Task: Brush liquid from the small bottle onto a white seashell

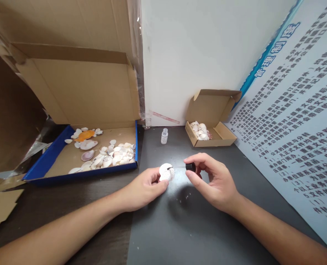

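My left hand [148,187] pinches white seashells [166,172] between thumb and fingers; they look like pieces set against each other, with a dark slit near the top. Just to the right, my right hand [214,180] grips a black bottle cap [190,167] by its sides, turned toward the shells. Whether a thin brush or rod runs from the cap to the shells is hard to make out. Beyond both hands a small clear glass bottle [164,136] stands upright without a cap, a printed label on its front.
At the left lies a blue-edged cardboard box [137,147] holding many loose shells [119,154] and an orange shell [85,135]. A smaller open carton [225,138] with white shells [200,129] stands back right. Small white crumbs dot the dark table [163,235]. A printed poster borders the right.
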The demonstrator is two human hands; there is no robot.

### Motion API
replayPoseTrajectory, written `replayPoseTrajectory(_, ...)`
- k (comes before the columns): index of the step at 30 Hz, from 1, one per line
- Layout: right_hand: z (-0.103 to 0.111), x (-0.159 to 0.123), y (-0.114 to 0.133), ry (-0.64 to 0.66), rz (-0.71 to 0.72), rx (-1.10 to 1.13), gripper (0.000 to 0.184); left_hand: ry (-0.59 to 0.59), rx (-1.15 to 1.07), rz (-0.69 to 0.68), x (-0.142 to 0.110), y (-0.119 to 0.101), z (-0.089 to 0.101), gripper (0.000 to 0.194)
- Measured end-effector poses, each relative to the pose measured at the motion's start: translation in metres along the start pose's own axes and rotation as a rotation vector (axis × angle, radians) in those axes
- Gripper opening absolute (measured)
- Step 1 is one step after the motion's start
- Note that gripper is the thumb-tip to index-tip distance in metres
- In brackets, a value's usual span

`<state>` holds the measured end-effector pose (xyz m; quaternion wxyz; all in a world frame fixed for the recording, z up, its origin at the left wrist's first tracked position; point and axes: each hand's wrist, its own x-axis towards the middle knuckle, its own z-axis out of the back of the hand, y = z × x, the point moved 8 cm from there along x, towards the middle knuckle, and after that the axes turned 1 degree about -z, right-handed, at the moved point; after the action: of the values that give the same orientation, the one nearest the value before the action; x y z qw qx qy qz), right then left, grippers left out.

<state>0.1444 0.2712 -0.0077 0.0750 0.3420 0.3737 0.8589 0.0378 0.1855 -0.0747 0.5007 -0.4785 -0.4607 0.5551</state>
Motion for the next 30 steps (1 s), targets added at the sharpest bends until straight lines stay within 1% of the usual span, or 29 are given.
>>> replayPoseTrajectory(3, 0.0048, 0.0004, -0.0017, -0.061, -0.017, -0.018, 0.02, -0.014, 0.022, 0.01, -0.0003, 0.0004, 0.0014, 0.018)
replayPoseTrajectory(5, 0.0045, 0.0, -0.0006, -0.052, -0.003, 0.005, 0.02, -0.012, 0.029, 0.007, -0.0005, 0.0, 0.0013, 0.019)
replayPoseTrajectory(9, -0.0009, -0.0009, 0.0015, 0.012, 0.016, 0.026, 0.021, -0.001, 0.025, 0.007, -0.0005, 0.0004, 0.0002, 0.02)
replayPoseTrajectory(15, 0.0021, -0.0008, 0.0007, -0.038, 0.021, 0.001, 0.022, -0.026, 0.042, 0.026, -0.0005, 0.0019, 0.0016, 0.021)
replayPoseTrajectory(20, -0.0006, -0.0004, -0.0001, -0.002, 0.004, 0.006, 0.019, -0.011, 0.025, 0.011, -0.0005, -0.0003, 0.0005, 0.021)
replayPoseTrajectory(25, 0.0056, 0.0012, -0.0007, -0.07, -0.038, -0.029, 0.016, -0.023, 0.019, 0.021, -0.0005, 0.0004, 0.0016, 0.021)
replayPoseTrajectory(30, 0.0015, 0.0006, 0.0003, -0.013, -0.024, -0.006, 0.015, -0.011, 0.015, 0.023, -0.0007, -0.0005, 0.0, 0.021)
